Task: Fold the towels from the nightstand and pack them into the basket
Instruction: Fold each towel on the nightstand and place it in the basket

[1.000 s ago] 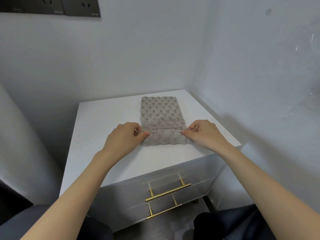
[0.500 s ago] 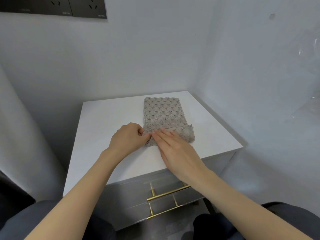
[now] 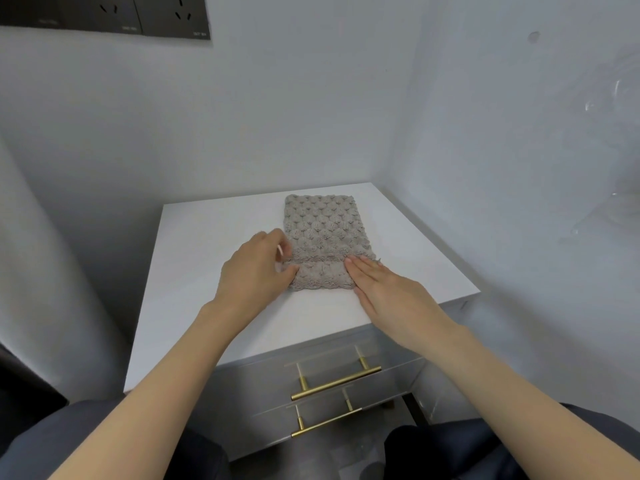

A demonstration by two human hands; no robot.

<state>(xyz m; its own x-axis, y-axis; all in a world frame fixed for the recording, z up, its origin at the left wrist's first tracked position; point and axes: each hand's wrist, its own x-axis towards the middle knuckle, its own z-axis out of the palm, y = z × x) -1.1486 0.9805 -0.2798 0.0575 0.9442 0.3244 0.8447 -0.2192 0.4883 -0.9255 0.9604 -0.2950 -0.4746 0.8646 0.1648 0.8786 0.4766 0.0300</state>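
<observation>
Where the right hand (image 3: 391, 292) lies, its fingers (image 3: 362, 270) are straight and held together, pressed flat on the near right corner of the towel (image 3: 325, 230). This hand grasps nothing.

The left hand (image 3: 254, 271) is at the towel's left edge, opposite the right fingertips. Its thumb (image 3: 292, 270) touches the cloth at that edge. Its other fingers are bent above the thumb and blurred, so it cannot be told whether they nip the cloth or merely stand over it.

The towel is grey-beige with a knobbly weave. It lies flat on the white top of the nightstand (image 3: 214, 244) and runs lengthwise away from both sets of fingertips toward the back wall. Its near end is turned over on itself into a doubled band. The edge of that band runs crosswise from the left thumb to the right fingertips, which reach just up to it. A small frayed bit shows just right of the right fingertips.

Bare white top extends left of the left hand, right of the right hand and nearer than both wrists. Below the wrists, the nightstand front carries two brass drawer handles (image 3: 336, 382), one above the other. A dark socket panel (image 3: 104, 15) sits on the wall well beyond the left fingers. The person's dark-clad lap (image 3: 104, 441) is under the forearms.
</observation>
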